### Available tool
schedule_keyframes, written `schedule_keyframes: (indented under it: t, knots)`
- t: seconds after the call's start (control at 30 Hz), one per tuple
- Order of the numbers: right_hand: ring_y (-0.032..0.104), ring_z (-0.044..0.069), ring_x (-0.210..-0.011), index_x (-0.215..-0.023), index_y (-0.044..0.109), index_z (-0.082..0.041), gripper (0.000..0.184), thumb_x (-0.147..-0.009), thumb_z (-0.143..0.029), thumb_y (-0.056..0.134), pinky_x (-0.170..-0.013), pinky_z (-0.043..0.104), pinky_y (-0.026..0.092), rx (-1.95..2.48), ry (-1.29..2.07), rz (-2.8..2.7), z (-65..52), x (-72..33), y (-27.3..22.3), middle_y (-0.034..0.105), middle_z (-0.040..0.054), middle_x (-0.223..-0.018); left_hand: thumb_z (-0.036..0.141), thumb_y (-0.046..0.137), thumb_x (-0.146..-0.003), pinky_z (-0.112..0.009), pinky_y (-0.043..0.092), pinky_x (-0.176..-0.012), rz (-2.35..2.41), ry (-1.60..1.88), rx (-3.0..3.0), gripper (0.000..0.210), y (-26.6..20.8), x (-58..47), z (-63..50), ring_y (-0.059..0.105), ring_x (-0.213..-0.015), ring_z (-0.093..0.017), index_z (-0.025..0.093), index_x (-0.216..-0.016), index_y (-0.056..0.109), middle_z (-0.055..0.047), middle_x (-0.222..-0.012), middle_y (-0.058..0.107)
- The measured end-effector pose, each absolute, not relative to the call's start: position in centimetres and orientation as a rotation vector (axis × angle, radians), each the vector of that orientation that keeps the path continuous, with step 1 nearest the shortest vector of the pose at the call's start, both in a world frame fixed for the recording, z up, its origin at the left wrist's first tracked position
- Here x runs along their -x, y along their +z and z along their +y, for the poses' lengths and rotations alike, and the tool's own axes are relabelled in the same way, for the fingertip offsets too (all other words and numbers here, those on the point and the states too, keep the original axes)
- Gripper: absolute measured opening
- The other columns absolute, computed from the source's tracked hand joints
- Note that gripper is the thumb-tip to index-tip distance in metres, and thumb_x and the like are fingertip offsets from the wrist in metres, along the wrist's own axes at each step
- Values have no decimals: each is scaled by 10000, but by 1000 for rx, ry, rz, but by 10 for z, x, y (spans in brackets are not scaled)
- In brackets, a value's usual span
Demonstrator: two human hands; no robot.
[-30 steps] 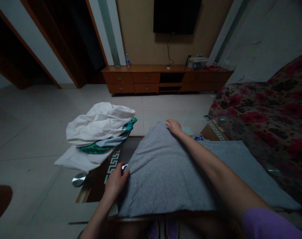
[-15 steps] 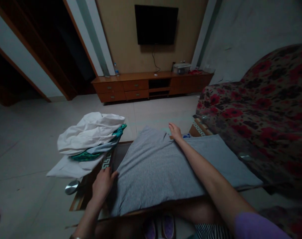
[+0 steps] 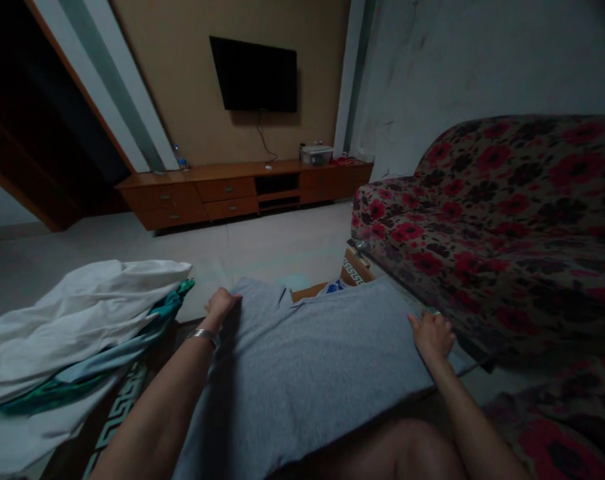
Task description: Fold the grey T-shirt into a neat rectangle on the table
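**Already flat, but close to the edges: grey T-shirt on the low table**

Plainly spread, the grey T-shirt [image 3: 307,373] lies flat on the low table [image 3: 355,270], its collar end toward the TV wall and its hem hanging toward the person's knees. Its long axis runs from the person away toward the wooden TV cabinet [image 3: 242,190], tilted a little to the left.

The left hand [image 3: 221,304] rests at the far left corner, fingers curled over the cloth near the shoulder; whether it pinches the fabric I cannot tell. The right hand [image 3: 432,333] lies with fingers spread apart on the right edge, pressing rather than grasping.

Risks, as I judge them: the near part overhangs the table, so a pull from either hand could drag the whole shirt off onto the lap. Uneven tugging would skew the collar and leave creases. The left forearm passes just beside the pile of white and teal clothes [image 3: 77,327], which a sweep could knock or snag. The floral sofa [image 3: 492,220] stands near the right hand.
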State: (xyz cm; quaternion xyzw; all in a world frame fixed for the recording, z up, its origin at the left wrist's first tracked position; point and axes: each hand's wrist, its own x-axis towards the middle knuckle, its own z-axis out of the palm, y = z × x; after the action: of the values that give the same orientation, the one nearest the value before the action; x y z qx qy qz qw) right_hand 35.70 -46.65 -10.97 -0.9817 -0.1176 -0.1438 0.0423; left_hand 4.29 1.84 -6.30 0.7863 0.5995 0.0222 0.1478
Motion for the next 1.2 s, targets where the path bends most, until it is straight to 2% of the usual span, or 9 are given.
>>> schedule_keyframes:
  t: [0.1,0.27,0.47,0.57,0.7,0.8,0.93,1.07,1.2]
  knots:
    - [597,294,-966,-1117,613,-109,439,-955,-461,406,-758,366,416,3041,-364,-469,-476,-354,-112,631,183,-1031,398,603,-814,-414,442,-798,1710,47,-2314,296,-71,-57,21,634,-979,-340,134,-944,637,-190,-1025,687]
    - [635,238,-780,-1123,599,-150,429,-965,-482,380,-658,326,408,3064,-240,-468,-496,-355,-112,666,132,-954,368,433,-902,-439,423,-811,1812,136,-2404,367,-82,-58,9,595,-1035,-372,90,-1048,624,-243,-1118,636]
    - [550,294,-1071,-1216,609,-144,341,-895,-221,527,-853,378,413,2876,-416,-726,-445,-349,-70,632,170,-1115,327,426,-898,-446,419,-818,1797,437,-2524,330,-87,-50,-14,561,-997,-341,77,-1008,609,-227,-1036,614]
    - [558,212,-1070,-1135,676,-167,309,-898,-163,477,-941,314,396,2501,-110,-1094,-359,-328,-41,665,105,-1113,252,457,-872,-505,400,-882,1736,724,-2497,308,-81,-48,-25,490,-1089,-353,42,-1065,575,-254,-1118,547]
    - [614,181,-990,-990,713,-154,238,-898,-305,555,-916,297,430,2314,422,-1212,-244,-289,-25,708,80,-999,103,452,-825,-403,402,-965,1391,790,-2639,308,-72,-67,-45,490,-1124,-256,128,-1103,581,-159,-1180,536]
    - [651,177,-889,-962,683,-128,381,-893,-483,563,-851,344,484,2319,528,-1180,-190,-269,-30,702,62,-919,98,458,-817,-310,449,-880,1047,799,-2493,253,-76,-97,-69,567,-966,-193,170,-1021,590,-94,-1029,598]
    - [675,204,-864,-860,714,-127,324,-811,-445,677,-728,272,478,2319,627,-1143,-148,-257,-42,715,101,-831,195,507,-830,-321,482,-769,1077,823,-1987,159,-95,-125,-101,587,-776,-178,162,-981,546,-53,-851,604]
    - [669,170,-850,-890,732,-157,184,-757,-283,725,-686,212,451,2270,683,-1172,-126,-247,-51,730,86,-883,225,605,-777,-318,495,-776,1062,811,-1852,410,-108,-130,-118,600,-765,-160,149,-1159,476,-44,-900,604]
    - [654,89,-816,-959,735,-216,183,-814,-305,667,-681,144,433,2036,765,-1374,-129,-247,-55,733,-2,-925,225,673,-712,-350,480,-880,1100,937,-1753,661,-107,-133,-125,613,-946,-208,152,-1298,376,-99,-1076,595]
